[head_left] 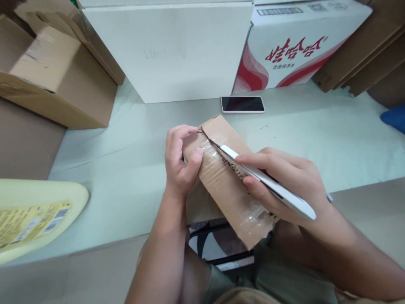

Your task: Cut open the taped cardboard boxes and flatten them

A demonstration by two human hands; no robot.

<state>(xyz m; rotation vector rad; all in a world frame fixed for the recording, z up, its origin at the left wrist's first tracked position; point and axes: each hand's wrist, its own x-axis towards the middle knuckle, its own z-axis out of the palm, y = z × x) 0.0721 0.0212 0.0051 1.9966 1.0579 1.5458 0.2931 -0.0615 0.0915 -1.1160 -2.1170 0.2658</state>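
The cardboard box (228, 190) lies between the 2 hands over the near edge of the table (126, 181), its long axis slanting from far left to near right. The left hand (182, 158), half curled, grips its far-left end; the right hand (284, 179), closed around a white cutter (281, 188), is nearer the near end, the cutter's tip at the lengthwise seam.
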